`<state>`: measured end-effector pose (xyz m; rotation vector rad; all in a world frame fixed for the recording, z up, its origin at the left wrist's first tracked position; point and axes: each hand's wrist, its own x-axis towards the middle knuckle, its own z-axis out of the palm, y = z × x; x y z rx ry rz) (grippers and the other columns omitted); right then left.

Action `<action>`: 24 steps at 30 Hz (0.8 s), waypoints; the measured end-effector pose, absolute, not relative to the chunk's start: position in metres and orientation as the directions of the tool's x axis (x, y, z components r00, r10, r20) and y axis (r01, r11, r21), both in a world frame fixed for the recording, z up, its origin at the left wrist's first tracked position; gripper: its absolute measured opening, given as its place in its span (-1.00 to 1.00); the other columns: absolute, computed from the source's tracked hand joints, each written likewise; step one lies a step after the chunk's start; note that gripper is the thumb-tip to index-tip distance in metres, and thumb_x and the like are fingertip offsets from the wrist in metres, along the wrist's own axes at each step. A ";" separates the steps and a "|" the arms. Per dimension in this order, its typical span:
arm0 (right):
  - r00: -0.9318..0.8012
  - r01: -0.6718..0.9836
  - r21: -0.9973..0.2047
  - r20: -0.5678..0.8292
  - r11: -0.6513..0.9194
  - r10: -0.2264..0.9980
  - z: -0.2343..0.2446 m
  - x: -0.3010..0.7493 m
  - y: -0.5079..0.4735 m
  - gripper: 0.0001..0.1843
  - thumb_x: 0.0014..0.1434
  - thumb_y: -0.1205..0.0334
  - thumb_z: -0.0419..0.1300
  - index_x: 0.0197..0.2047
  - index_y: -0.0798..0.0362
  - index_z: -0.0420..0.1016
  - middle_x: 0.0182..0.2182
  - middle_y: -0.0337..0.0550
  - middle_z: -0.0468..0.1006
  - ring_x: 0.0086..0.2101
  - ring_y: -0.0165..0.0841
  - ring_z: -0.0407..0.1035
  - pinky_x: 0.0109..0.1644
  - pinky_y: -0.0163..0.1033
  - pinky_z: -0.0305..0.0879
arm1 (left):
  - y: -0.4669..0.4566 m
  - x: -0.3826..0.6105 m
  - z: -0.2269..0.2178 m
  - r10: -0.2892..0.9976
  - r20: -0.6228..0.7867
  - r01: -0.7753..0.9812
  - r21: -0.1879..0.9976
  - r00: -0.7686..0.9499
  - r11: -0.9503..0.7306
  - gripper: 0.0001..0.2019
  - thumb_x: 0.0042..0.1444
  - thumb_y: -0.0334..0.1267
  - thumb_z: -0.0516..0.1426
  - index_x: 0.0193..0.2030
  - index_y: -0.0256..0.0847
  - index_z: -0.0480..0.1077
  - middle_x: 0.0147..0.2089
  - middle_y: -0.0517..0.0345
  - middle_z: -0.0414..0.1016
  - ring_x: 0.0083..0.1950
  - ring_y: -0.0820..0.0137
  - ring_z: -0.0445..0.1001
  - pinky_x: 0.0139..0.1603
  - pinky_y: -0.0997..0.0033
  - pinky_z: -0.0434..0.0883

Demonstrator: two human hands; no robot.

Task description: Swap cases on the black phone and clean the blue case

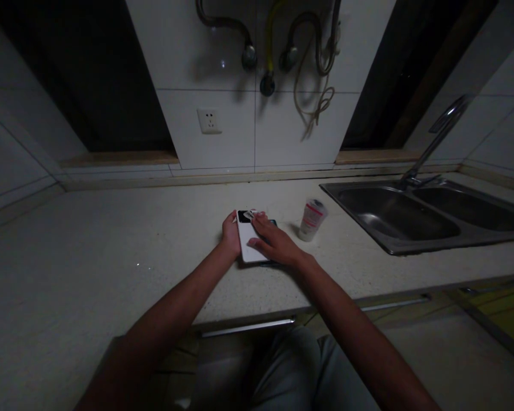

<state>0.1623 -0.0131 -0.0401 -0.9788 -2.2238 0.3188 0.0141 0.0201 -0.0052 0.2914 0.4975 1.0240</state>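
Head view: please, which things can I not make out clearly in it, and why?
In the head view:
Phone: its right part is hidden by the right hand.
Left hand: some fingers are hidden behind the phone.
White bit: too small to identify.
Cup: its print is blurred.
Sink: its right end is cut off by the picture's edge.

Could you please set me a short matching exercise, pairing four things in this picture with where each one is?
Things
1. phone
2. cup
3. sink
4. socket

Places
A. on the tiled wall
B. against the left hand and right hand
C. set into the counter
D. on the countertop, between phone and sink

Pairs: 1-B, 2-D, 3-C, 4-A
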 end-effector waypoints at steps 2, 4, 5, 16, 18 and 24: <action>-0.520 0.542 -0.462 0.471 0.702 0.712 -0.041 0.159 -0.016 -0.20 0.31 -0.19 0.03 0.45 0.10 0.02 0.42 0.13 -0.09 0.40 -0.09 -0.22 0.43 0.18 -0.13 | 0.019 0.016 -0.007 0.869 -0.282 -0.743 0.451 0.407 0.495 -0.51 0.20 -0.09 -0.10 0.00 -0.40 0.46 -0.11 -0.25 0.60 -0.04 0.03 0.59 0.09 -0.05 0.43; -0.565 0.508 -0.455 0.465 0.731 0.682 -0.039 0.155 -0.020 -0.21 0.31 -0.18 0.04 0.44 0.07 0.04 0.42 0.10 -0.07 0.40 -0.12 -0.20 0.44 0.16 -0.15 | 0.017 0.017 -0.008 0.871 -0.306 -0.745 0.455 0.384 0.488 -0.51 0.21 -0.06 -0.09 0.00 -0.39 0.46 -0.12 -0.26 0.60 -0.05 0.02 0.59 0.09 -0.07 0.43; -0.590 0.481 -0.453 0.465 0.750 0.660 -0.038 0.152 -0.022 -0.23 0.31 -0.18 0.05 0.43 0.04 0.06 0.41 0.08 -0.03 0.40 -0.14 -0.17 0.44 0.14 -0.16 | 0.017 0.018 -0.009 0.872 -0.317 -0.745 0.459 0.372 0.484 -0.51 0.21 -0.04 -0.08 0.01 -0.38 0.45 -0.12 -0.26 0.60 -0.04 0.01 0.59 0.09 -0.08 0.43; -0.566 0.092 -0.579 0.638 0.810 0.521 -0.023 0.151 -0.035 -0.69 0.35 0.09 0.09 -0.19 -0.06 0.67 -0.12 -0.14 0.67 0.00 -0.31 0.52 0.22 -0.06 0.34 | 0.027 0.012 -0.015 0.897 -0.274 -0.763 0.474 0.347 0.440 -0.38 0.19 -0.01 -0.05 0.24 -0.44 0.29 -0.02 -0.32 0.57 0.01 -0.01 0.57 0.05 -0.05 0.46; -0.533 0.073 -0.586 0.661 0.807 0.528 -0.022 0.152 -0.036 -0.66 0.34 0.09 0.10 -0.31 -0.04 0.68 -0.25 -0.14 0.70 -0.14 -0.33 0.59 0.13 -0.10 0.43 | 0.029 0.009 -0.015 0.906 -0.248 -0.768 0.481 0.344 0.423 -0.36 0.19 -0.01 -0.06 0.27 -0.45 0.28 -0.02 -0.32 0.57 0.01 -0.01 0.57 0.04 -0.04 0.46; -0.419 0.129 -0.583 0.701 0.802 0.577 -0.019 0.155 -0.036 -0.47 0.37 0.02 0.03 -0.54 -0.03 0.61 -0.45 -0.15 0.69 -0.34 -0.34 0.61 -0.03 -0.10 0.54 | 0.031 0.003 -0.009 0.918 -0.192 -0.803 0.446 0.346 0.396 -0.35 0.21 0.01 -0.10 0.28 -0.46 0.26 0.01 -0.31 0.55 0.03 0.02 0.56 0.06 -0.02 0.46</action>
